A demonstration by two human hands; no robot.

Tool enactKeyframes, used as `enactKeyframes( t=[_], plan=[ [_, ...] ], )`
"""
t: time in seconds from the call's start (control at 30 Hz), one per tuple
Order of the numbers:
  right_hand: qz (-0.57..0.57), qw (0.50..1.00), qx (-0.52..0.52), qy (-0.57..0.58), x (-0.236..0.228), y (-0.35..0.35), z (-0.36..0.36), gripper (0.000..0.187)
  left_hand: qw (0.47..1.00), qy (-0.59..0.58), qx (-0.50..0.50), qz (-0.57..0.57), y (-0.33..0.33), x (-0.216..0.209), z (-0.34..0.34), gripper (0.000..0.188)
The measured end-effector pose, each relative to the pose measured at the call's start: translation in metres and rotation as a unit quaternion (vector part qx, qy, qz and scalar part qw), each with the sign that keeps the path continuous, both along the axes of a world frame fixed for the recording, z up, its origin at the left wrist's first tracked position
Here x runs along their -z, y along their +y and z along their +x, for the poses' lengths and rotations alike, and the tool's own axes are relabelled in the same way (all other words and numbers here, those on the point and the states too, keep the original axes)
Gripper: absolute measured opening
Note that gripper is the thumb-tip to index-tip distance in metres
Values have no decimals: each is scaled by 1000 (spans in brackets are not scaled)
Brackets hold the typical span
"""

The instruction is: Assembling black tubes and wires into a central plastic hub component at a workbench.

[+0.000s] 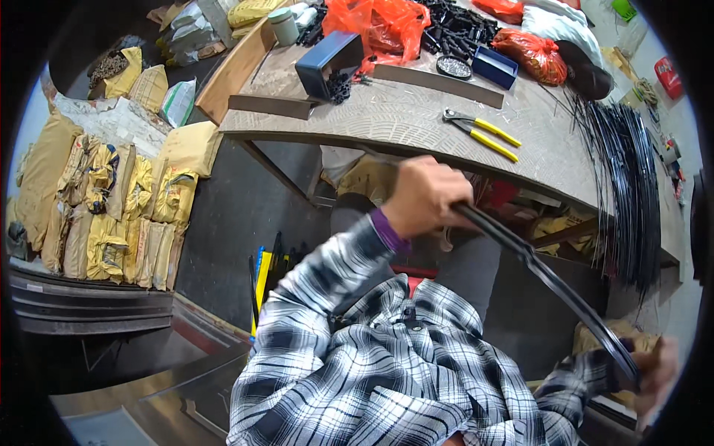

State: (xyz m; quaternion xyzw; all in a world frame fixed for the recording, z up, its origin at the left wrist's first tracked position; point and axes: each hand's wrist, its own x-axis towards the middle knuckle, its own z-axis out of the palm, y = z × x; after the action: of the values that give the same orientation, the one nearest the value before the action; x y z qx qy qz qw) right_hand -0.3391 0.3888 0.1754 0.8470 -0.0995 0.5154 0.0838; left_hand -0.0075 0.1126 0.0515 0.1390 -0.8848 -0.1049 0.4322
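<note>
A long, slim black rod (550,271) with a joint-like bump partway along slants across my lap, from upper left down to lower right. My left hand (433,192) is wrapped round its upper part, just in front of the table edge. Down at the right rim my right hand (656,375), somewhat blurred, is closed round the lower end. What kind of rod it is I cannot tell. Pincers with yellow handles (487,139) lie on the table (401,123), beyond my left hand.
Many thin black rods (628,186) lie over the table's right end. Farther back are a dark blue box (331,63), a small blue tray (494,68), a round dish (454,68), black parts (461,26) and orange bags (375,30). Paper sacks (111,208) stand at left.
</note>
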Motion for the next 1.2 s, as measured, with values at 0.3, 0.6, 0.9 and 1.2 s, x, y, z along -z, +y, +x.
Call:
enactKeyframes(
  t=[0.3,0.6,0.9,1.2],
  plan=[
    [635,746,160,126,280,-125,105,46,893,-347,-14,-288,-84,-1,22,29],
    [801,591,-17,97,353,-146,199,27,807,-520,198,-198,-2,46,-27,18],
    [666,716,-47,-203,276,-161,186,15,960,-84,234,-132,36,29,-9,18],
    [738,654,-71,148,229,-166,189,26,801,265,99,529,80,64,12,37]
  ],
)
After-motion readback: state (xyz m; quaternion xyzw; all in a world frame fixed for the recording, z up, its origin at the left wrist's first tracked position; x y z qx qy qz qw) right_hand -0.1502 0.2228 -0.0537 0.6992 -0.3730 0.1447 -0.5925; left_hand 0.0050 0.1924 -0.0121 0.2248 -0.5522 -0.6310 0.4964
